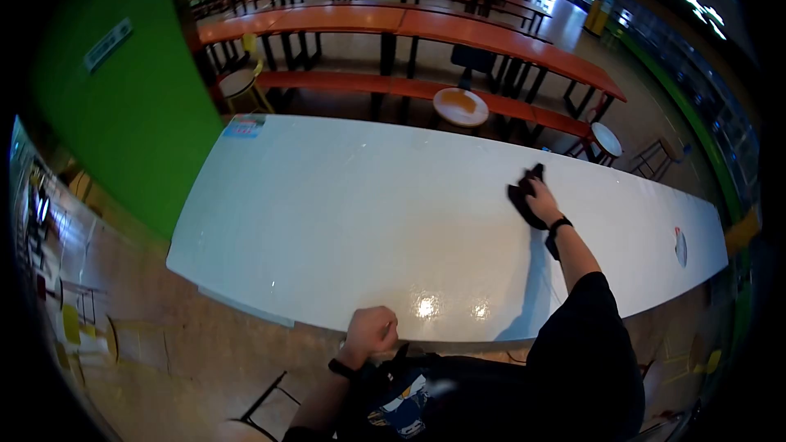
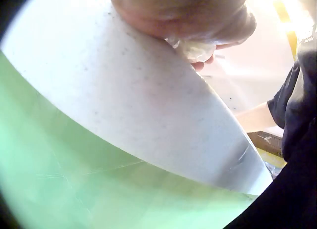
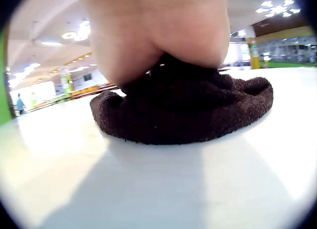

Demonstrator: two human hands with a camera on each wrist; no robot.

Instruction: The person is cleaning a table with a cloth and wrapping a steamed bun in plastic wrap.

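Observation:
My right hand [image 1: 542, 201] bears down on a dark brown terry cloth [image 3: 183, 121], far out on the right half of the white table [image 1: 352, 205]. The cloth is bunched up under the palm and fingers, its folded edge lying on the tabletop in the right wrist view. My left hand [image 1: 372, 332] is curled at the table's near edge. Between its fingers, the left wrist view shows a crumpled, pale translucent wad [image 2: 197, 50], partly hidden by the hand; what it is I cannot tell.
A blue-and-white label [image 1: 244, 127] marks the table's far left corner, and a small silvery patch [image 1: 680, 247] lies near its right end. A green wall [image 1: 123, 98] rises at the left. Round stools [image 1: 460, 106] and long orange tables [image 1: 344, 20] stand beyond.

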